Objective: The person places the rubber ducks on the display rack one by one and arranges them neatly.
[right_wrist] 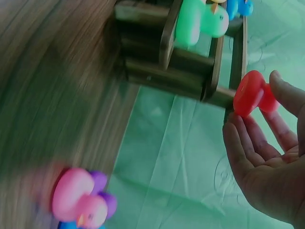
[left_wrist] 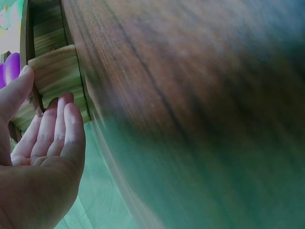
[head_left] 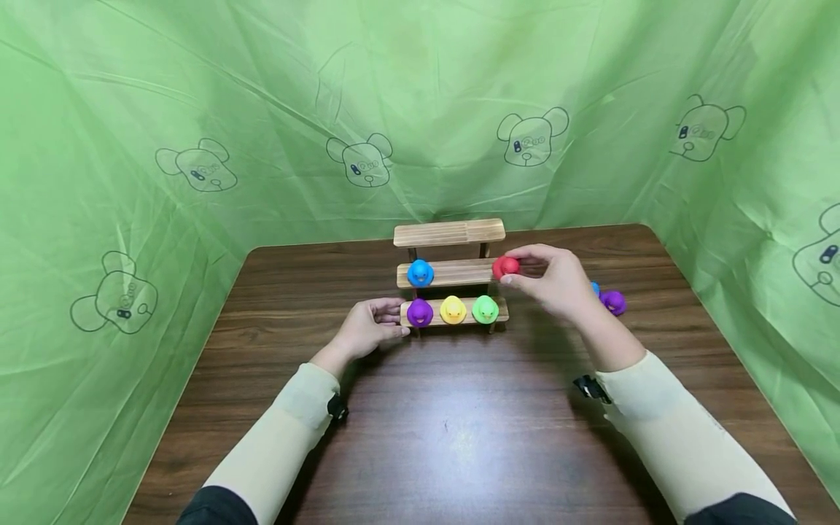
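Note:
A three-step wooden shelf (head_left: pixel 449 233) stands mid-table. On its lowest step sit a purple duck (head_left: pixel 419 312), a yellow duck (head_left: pixel 453 310) and a green duck (head_left: pixel 485 309). A blue duck (head_left: pixel 420 273) sits on the middle step. My right hand (head_left: pixel 518 266) pinches a red duck (head_left: pixel 504 267) at the right end of the middle step. The right wrist view shows the red duck (right_wrist: pixel 248 90) between thumb and fingertips of that hand (right_wrist: pixel 252 102). My left hand (head_left: pixel 394 321) holds the left end of the lowest step. In the left wrist view, thumb and fingers of the left hand (left_wrist: pixel 45 90) bracket the board (left_wrist: pixel 57 71).
Loose ducks lie on the table right of the shelf: a purple duck (head_left: pixel 614 301) with a blue one behind my right hand, and a pink duck (right_wrist: pixel 78 198) in the right wrist view. Green cloth (head_left: pixel 131 146) walls in the brown table (head_left: pixel 459 437) on three sides.

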Motion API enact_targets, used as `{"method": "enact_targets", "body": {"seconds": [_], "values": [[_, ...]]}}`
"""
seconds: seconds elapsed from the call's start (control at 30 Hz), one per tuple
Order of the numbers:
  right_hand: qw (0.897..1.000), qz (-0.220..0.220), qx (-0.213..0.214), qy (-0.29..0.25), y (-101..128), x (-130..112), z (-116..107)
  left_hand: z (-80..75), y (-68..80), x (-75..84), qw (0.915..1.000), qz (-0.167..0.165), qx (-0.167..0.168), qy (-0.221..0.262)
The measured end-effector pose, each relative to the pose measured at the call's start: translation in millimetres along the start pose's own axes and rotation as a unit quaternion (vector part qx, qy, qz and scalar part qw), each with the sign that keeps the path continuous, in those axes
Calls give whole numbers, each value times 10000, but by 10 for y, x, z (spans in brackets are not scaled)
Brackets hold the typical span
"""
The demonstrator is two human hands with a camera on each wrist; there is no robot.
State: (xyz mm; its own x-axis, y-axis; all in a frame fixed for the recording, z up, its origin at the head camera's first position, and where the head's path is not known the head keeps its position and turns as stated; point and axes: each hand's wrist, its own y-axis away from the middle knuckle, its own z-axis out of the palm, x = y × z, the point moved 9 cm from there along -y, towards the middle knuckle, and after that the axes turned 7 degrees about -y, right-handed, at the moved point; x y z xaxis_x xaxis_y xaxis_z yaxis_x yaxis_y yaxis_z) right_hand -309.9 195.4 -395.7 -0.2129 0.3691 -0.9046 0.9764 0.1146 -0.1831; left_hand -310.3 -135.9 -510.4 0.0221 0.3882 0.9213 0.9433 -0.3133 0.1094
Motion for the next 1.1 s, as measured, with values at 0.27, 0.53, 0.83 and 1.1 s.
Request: {"method": "enact_targets", "body": {"seconds": [0.27, 0.53, 0.83, 1.1], "values": [[9997, 3, -223, -79, -157, -103, 327, -4, -13, -24, 10000, 17, 25, -54], [9991, -34, -417, -78, -270, -161, 549, 14, -23, -28, 9999, 116, -59, -49], [9973, -142, -619, 378, -364, -175, 774, 12, -27, -40, 10000, 66, -33, -47], [9966, -92, -539, 613, -404, -143, 822, 9, -20, -45, 9999, 76, -12, -87]]}}
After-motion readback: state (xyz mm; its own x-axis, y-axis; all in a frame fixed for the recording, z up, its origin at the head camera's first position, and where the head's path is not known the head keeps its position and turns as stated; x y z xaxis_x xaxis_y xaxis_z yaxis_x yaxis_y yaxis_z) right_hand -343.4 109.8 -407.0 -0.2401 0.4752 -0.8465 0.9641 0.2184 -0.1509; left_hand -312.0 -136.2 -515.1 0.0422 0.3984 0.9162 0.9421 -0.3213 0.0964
